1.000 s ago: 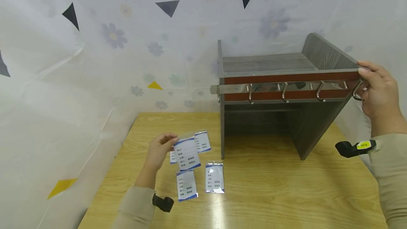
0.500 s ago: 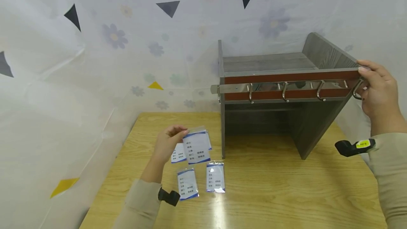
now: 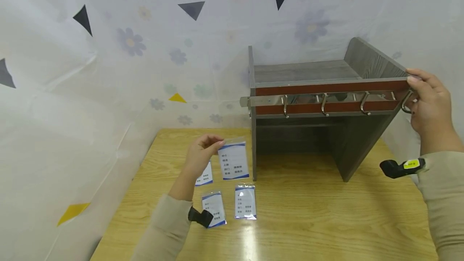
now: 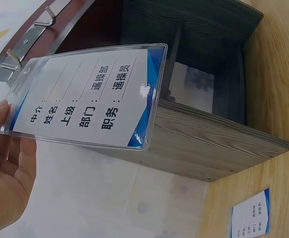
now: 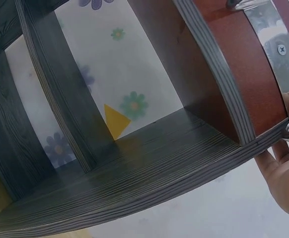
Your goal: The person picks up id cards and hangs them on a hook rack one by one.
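My left hand (image 3: pixel 200 157) pinches a clear-sleeved ID badge (image 3: pixel 233 161) by its top corner, thumb in front. In the left wrist view the badge (image 4: pixel 90 96), white with blue corners and printed lines, hangs just left of the grey wooden shelf (image 4: pixel 209 139). A metal hook rail (image 3: pixel 270 100) with several hooks runs along the shelf's red-brown front board. My right hand (image 3: pixel 433 106) grips the shelf's upper right front corner beside the end hook (image 3: pixel 407 104). Two badges lie in front, one whole (image 3: pixel 245 202) and one partly behind the left wrist camera (image 3: pixel 210 199).
Another badge (image 3: pixel 206 174) lies beside the left forearm, partly covered by it. The wooden table (image 3: pixel 308 220) spreads in front of the shelf. A patterned white sheet (image 3: pixel 214 59) hangs behind and to the left. The rail's left end (image 3: pixel 245 102) juts past the shelf's side.
My left hand has carried the badge right and slightly up, closer to the shelf's left side; it now covers a badge lying behind. My right hand stays at the shelf corner.
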Motion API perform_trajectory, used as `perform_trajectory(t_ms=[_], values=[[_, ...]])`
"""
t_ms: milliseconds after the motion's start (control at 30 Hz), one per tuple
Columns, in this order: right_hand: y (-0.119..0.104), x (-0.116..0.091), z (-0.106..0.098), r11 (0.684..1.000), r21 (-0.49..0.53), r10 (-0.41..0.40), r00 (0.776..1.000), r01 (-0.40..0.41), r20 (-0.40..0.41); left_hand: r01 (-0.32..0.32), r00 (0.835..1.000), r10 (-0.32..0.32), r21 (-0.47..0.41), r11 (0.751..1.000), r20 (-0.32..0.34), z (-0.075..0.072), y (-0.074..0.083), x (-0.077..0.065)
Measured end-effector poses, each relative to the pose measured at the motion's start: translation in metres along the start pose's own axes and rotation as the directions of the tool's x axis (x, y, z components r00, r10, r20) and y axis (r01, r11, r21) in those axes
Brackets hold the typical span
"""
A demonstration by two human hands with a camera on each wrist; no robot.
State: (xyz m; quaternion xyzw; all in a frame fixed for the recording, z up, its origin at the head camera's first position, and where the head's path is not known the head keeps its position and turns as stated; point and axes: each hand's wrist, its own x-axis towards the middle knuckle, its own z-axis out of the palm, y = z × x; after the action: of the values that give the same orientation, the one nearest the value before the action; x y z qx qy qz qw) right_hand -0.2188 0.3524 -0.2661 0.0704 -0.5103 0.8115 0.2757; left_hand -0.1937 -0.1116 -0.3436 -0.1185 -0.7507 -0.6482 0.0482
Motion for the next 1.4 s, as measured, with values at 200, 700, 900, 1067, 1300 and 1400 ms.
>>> perform_trajectory(t_ms=[200, 700, 900, 1067, 1300, 1400], values=[[-0.001, 0.001, 0.0, 0.999, -0.035, -0.002, 1.0, 0.002, 0.001, 0.0, 1.0, 0.0, -0.004, 1.0, 0.006, 0.004, 0.007, 0.002], [-0.002, 0.0, -0.003, 1.0, 0.02, 0.007, 1.0, -0.008, 0.015, -0.096, 0.994, 0.097, -0.032, 0.995, 0.042, 0.016, 0.022, 0.011], [-0.002, 0.001, -0.001, 1.0, 0.023, 0.005, 1.0, -0.005, 0.023, -0.103, 0.993, 0.104, -0.014, 0.995, 0.053, 0.018, 0.038, 0.008], [-0.002, 0.001, -0.002, 0.999, 0.034, 0.011, 1.0, -0.012, 0.02, -0.118, 0.991, 0.116, 0.014, 0.993, 0.063, 0.022, 0.054, 0.005], [-0.004, -0.001, -0.007, 0.999, 0.043, 0.009, 1.0, -0.01, 0.012, -0.138, 0.986, 0.136, 0.015, 0.99, 0.094, 0.028, 0.063, 0.009], [-0.004, 0.0, -0.007, 0.999, 0.048, 0.0, 1.0, -0.001, 0.022, -0.15, 0.984, 0.147, 0.03, 0.988, 0.099, 0.03, 0.066, 0.011]])
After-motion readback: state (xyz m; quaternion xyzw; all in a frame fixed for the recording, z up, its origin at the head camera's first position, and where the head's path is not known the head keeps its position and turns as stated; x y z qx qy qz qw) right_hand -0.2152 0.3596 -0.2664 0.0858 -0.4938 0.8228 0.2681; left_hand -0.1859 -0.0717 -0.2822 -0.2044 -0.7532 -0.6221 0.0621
